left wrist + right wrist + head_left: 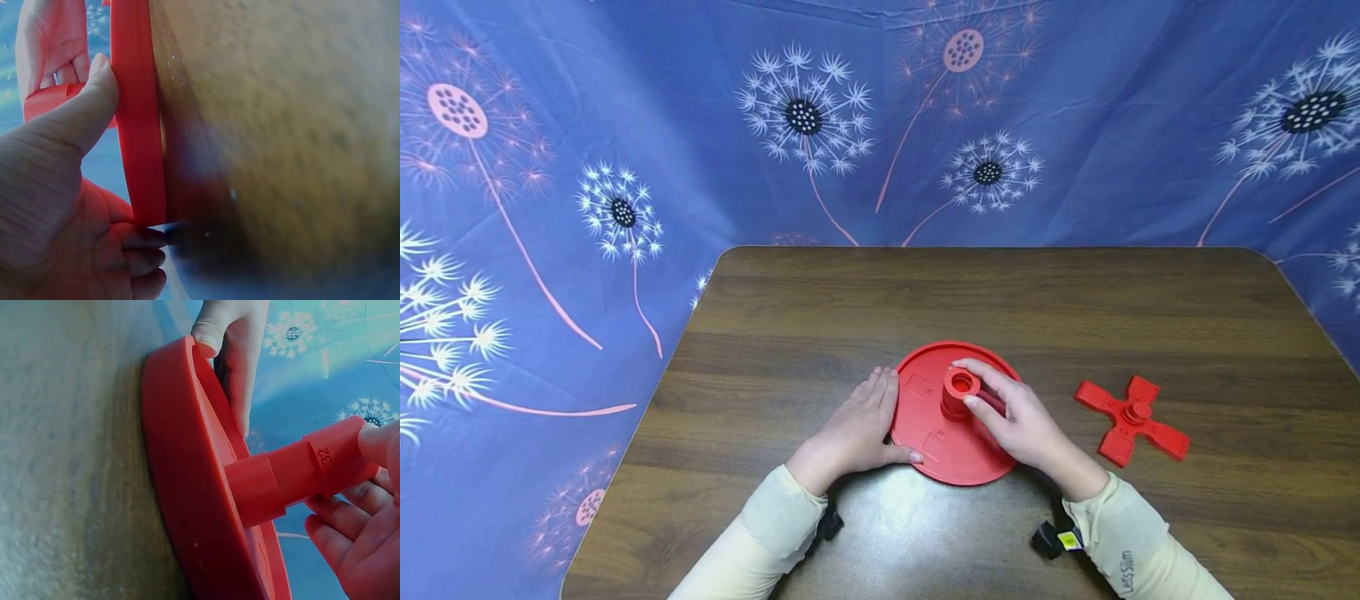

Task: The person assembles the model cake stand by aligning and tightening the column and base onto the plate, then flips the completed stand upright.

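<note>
A round red tray-like disc point(970, 462) with a raised rim lies flat on the table. My left hand point(861, 425) rests along its left edge with fingers straight, and its thumb point(208, 340) lies over the rim. Upright on the disc's middle stands a stepped red hollow cylinder point(957, 404), marked "32" in the right wrist view. My right hand point(1022, 417) pinches the cylinder's top between thumb and fingers. Seen from the left wrist, the disc's side point(139, 119) runs between thumb and fingers. The cylinder's lower end meets the disc's face.
To the right of the disc, a red cross-shaped piece point(1137, 414) with a round central knob lies on the wooden table point(850, 292). A blue cloth point(700, 100) printed with dandelions hangs behind and at the sides.
</note>
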Demonstrator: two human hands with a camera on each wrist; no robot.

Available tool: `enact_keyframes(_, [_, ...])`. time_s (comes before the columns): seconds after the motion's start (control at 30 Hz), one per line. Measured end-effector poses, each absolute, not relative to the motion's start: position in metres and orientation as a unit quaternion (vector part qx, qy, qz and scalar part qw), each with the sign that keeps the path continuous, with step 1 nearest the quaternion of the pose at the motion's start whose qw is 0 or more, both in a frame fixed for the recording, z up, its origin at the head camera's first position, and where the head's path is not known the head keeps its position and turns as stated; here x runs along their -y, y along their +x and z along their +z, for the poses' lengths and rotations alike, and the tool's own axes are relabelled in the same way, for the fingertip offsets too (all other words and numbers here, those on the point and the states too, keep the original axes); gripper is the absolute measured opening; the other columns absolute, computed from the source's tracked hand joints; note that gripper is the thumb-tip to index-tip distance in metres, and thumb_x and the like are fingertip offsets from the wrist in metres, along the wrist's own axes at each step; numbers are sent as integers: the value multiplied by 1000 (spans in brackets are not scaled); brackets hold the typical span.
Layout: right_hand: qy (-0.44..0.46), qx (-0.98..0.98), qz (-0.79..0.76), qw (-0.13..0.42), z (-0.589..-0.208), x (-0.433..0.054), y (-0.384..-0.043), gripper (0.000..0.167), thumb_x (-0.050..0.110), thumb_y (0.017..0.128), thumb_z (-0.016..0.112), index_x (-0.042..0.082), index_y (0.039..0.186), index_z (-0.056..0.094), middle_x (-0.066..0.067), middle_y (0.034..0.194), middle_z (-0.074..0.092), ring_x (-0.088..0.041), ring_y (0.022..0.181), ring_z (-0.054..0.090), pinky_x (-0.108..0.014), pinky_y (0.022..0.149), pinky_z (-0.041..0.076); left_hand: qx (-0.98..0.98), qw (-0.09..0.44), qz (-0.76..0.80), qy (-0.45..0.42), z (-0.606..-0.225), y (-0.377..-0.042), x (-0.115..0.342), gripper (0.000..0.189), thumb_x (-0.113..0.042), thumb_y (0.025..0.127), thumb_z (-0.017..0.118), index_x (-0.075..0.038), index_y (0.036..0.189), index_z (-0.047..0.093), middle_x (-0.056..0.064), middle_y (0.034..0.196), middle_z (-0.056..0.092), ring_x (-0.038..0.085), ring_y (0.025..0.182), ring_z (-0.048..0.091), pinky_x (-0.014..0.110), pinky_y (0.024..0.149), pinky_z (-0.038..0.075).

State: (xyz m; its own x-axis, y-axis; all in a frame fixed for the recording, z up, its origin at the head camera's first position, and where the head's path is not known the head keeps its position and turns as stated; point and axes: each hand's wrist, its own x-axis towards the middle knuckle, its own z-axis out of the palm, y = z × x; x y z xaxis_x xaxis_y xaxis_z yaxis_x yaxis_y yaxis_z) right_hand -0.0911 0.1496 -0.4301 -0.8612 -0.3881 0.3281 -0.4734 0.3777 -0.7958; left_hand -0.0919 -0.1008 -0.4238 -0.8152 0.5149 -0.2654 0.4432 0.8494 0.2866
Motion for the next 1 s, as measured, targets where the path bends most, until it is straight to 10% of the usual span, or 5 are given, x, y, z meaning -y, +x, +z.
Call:
enact_keyframes(0.33, [245,811,531,16,-424,-159,-87,53,3,91,67,10,140,51,-4,134,57,-17,119,57,-33,98,48,-946,173,120,248,-426,-91,101,116,-68,79,65,4,154,12,20,160,14,32,148,9,40,119,15])
enact_keyframes(1.0, [-46,839,510,185,-423,-291,-25,34,-4,90,65,-6,124,62,15,112,68,3,99,64,-6,77,48,-941,182,133,254,-428,-93,102,116,-67,80,65,4,154,10,20,161,12,32,148,7,41,119,14])
